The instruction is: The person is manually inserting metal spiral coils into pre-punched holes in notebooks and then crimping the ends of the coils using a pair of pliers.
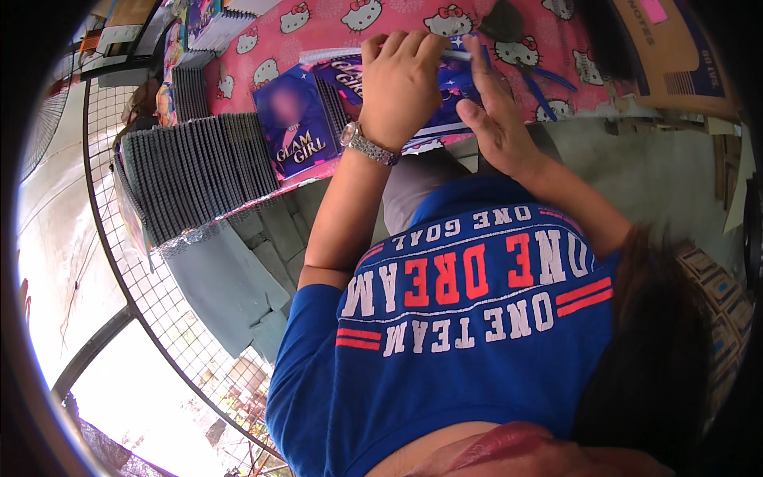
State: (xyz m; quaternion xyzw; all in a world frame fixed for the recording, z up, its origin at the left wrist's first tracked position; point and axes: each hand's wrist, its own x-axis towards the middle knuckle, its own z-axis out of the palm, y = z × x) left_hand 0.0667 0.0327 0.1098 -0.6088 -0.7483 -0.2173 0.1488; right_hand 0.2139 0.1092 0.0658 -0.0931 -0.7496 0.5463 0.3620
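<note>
Purple notebook (373, 75) under both hands' fingers (397, 44)

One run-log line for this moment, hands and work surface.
left hand: gripping purple notebook | right hand: open, fingers beside it | table: pink cartoon-cat cloth | stack of grey booklets at left

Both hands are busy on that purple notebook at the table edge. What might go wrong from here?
1. The purple notebook lies near the table edge under the left hand and right hand; a push might slide it off.
2. The row of dark notebook spines sits at the same edge, so an elbow bump may topple it.
3. The wristwatch could snag a cover.
</note>
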